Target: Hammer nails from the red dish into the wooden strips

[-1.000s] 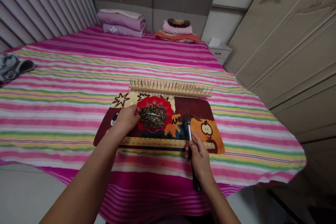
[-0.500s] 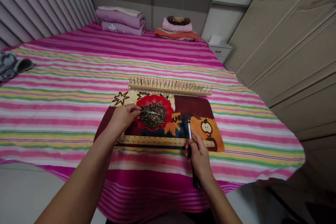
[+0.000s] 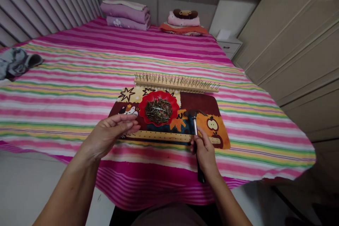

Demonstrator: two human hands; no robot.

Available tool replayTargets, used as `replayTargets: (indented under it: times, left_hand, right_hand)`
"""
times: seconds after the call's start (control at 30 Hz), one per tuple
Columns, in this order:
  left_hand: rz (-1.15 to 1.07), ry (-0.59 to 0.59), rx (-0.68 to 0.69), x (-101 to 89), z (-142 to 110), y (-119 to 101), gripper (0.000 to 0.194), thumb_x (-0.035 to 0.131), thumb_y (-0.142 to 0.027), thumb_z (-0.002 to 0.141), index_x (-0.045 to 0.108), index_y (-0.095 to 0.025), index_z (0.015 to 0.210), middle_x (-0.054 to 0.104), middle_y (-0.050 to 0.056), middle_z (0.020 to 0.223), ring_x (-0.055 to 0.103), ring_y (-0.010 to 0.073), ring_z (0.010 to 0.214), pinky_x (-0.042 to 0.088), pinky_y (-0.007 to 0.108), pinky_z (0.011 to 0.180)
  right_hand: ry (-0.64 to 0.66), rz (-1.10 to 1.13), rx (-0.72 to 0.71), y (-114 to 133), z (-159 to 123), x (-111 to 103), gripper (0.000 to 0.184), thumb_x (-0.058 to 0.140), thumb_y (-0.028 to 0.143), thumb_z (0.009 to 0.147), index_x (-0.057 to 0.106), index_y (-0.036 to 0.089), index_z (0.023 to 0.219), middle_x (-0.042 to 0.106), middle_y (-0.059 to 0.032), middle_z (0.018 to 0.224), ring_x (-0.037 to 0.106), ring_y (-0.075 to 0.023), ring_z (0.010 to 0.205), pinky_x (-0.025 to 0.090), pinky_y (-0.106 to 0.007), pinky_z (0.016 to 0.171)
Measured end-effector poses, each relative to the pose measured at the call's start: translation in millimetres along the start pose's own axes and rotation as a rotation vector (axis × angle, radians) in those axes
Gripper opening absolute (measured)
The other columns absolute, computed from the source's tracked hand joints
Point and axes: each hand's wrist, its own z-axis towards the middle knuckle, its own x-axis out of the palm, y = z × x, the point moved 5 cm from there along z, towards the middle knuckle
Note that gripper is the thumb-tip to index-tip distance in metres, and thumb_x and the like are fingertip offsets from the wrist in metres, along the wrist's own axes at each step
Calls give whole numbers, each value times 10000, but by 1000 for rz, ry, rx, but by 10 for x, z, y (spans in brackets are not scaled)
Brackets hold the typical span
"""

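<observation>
My right hand (image 3: 205, 148) is wrapped around the black handle of a claw hammer (image 3: 195, 125), whose dark head lies over the patterned mat. My left hand (image 3: 113, 132) hovers just left of a red scalloped bowl (image 3: 174, 107), thumb and fingers drawn together; whatever they pinch is too small to make out. A heap of nails (image 3: 159, 111) fills the bowl. In front of it lies a light wooden strip (image 3: 164, 136) with rows of dark holes, a few nails at its left end. The hammer and my right hand cross the strip near its right end.
Behind the bowl, a wooden piece bristling with upright nails (image 3: 176, 84) lies along the far edge of the mat (image 3: 200, 104). All rest on a striped bed cover (image 3: 254, 127). Folded bedding (image 3: 127, 16) sits at the headboard, and grey cloth (image 3: 19, 61) lies far left.
My left hand has come away from the bowl's left rim, back toward me and toward the strip's left end. My right hand still grips the hammer; the view has shifted slightly.
</observation>
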Motion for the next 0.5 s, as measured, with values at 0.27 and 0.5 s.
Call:
replayTargets:
  times: [0.27, 0.5]
  left_hand:
    - [-106, -259, 59, -202, -284, 324, 413, 879, -352, 408, 733, -162, 744, 736, 61, 853, 684, 185, 745, 588, 259, 629]
    - [-160, -365, 34, -122, -347, 689, 494, 869, -367, 437, 741, -167, 870, 733, 62, 851, 673, 188, 803, 577, 291, 714]
  right_hand:
    - [-16, -25, 15, 27, -22, -4, 544, 546, 389, 765, 533, 163, 1260, 524, 66, 596, 468, -85, 435, 374, -202, 398]
    - [-15, -39, 5, 50, -30, -7, 556, 547, 398, 757, 524, 163, 1261, 523, 69, 597, 468, -84, 440, 383, -204, 413]
